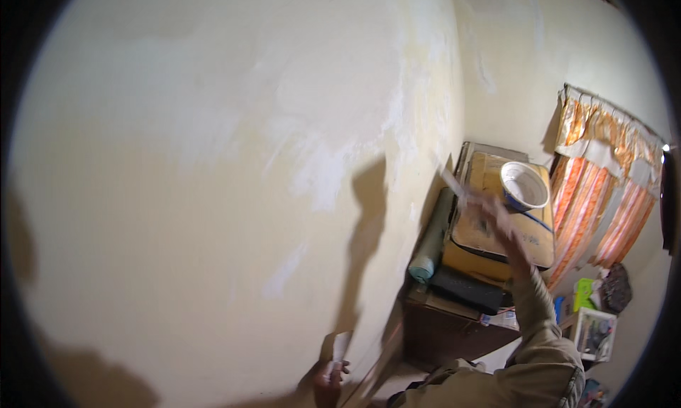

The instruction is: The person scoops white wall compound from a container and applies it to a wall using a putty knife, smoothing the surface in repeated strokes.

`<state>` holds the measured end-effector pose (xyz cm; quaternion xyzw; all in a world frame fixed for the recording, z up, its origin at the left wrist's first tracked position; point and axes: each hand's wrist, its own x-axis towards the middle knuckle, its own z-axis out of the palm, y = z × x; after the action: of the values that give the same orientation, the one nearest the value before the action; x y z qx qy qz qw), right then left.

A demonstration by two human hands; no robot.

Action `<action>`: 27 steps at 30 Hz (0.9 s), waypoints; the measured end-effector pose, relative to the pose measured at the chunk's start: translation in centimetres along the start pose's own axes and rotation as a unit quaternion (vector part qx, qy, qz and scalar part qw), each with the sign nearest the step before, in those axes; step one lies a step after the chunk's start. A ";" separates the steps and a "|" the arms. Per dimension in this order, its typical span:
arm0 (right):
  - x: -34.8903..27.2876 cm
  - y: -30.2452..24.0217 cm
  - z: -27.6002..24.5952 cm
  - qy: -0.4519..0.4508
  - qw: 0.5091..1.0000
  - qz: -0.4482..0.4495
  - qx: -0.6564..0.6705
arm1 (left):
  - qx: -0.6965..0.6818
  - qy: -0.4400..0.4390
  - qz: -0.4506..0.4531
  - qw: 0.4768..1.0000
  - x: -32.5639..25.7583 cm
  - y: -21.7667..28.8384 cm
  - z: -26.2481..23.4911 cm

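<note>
My right hand (491,215) reaches out at the right of the view, fingers closed round a putty knife (452,182) whose pale blade is smeared by motion. Its tip points toward the wall (213,216), and I cannot tell whether it touches. Low in the view, my left hand (329,377) is closed on a second flat scraper (341,346), blade upward, beside the wall. White filler patches (317,177) mark the cream wall. Past my right hand, a white bucket (525,185) with pale material inside stands on a brown board-like case (489,168).
A rolled greenish mat (431,241) and a black bundle (464,287) lie by the case, on a brown cabinet (447,331). Orange striped curtains (585,185) hang on the right wall. Below them are a white-framed item (596,333) and a dark bag (616,287).
</note>
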<state>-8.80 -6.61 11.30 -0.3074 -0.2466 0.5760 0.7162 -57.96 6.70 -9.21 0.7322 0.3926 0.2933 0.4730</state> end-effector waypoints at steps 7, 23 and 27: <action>-3.3 16.9 -2.9 0.126 0.956 -0.109 -0.241 | -0.387 0.056 -0.108 0.914 -2.5 -1.8 11.6; -5.5 18.1 -6.9 0.081 0.992 0.031 -0.088 | -0.194 -0.019 -0.266 0.944 -2.4 3.3 14.3; -5.2 18.2 -8.3 0.059 0.990 0.065 -0.113 | -0.206 0.006 -0.259 0.944 -1.9 6.9 15.8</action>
<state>-16.23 -10.28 -7.60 -0.4349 -0.2469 0.5709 0.6511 -44.29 -3.94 -8.99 0.4901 0.5028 0.2397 0.6705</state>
